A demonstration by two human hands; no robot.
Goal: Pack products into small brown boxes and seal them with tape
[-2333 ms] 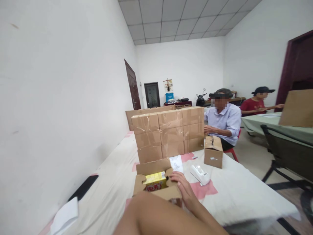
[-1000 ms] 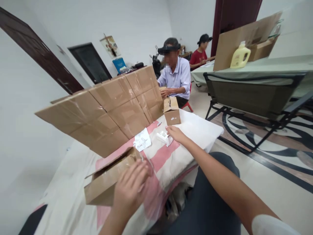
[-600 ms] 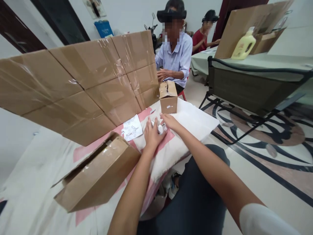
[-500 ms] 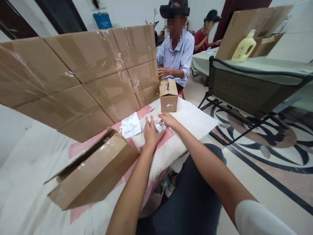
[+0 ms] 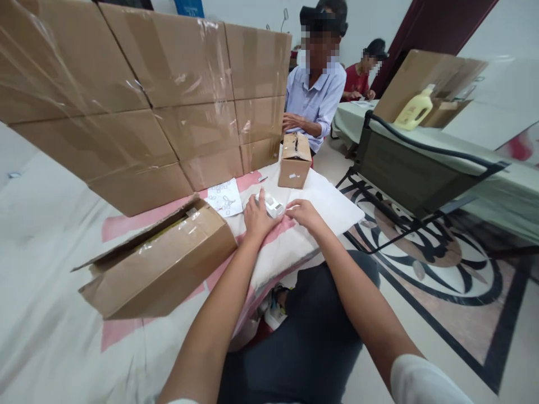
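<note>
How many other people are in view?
2: one in a light blue shirt behind the small brown cardboard box, one in a red shirt farther back. Stacked boxes may hide others.

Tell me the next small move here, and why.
Probably lift the white device toward the open carton: the left hand grips it, the right hand touches its end, and the carton's flap beside them stands open.

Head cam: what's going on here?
A seated person works at a cloth-covered table. The left hand grips a small white device and the right hand touches its end. An open cardboard box lies beside the left arm, with stacked taped cartons behind. Past the stack sits another person.
</note>
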